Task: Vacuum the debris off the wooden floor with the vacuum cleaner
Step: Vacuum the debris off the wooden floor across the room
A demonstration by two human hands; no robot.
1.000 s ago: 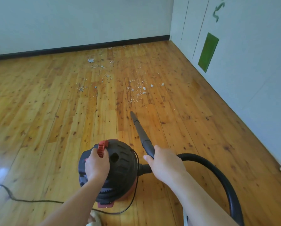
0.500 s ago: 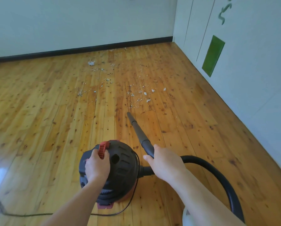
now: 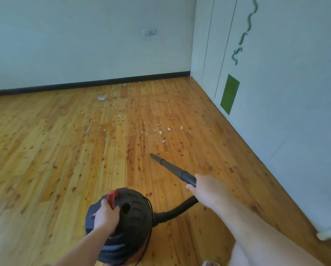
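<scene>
Gripping the tube (image 3: 172, 168) in your right hand (image 3: 206, 190) and the vacuum cleaner (image 3: 136, 219) in your left hand (image 3: 105, 216), you have debris (image 3: 154, 135) ahead-left, along the tube's line.

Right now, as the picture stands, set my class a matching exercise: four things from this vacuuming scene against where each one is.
1. left hand
2. right hand
3. debris
4. wall socket

A. on the far wall
B. holding the black wand
C. scattered on the wooden floor beyond the wand's tip
D. gripping the top of the vacuum canister

Pairs: 1-D, 2-B, 3-C, 4-A.
</scene>
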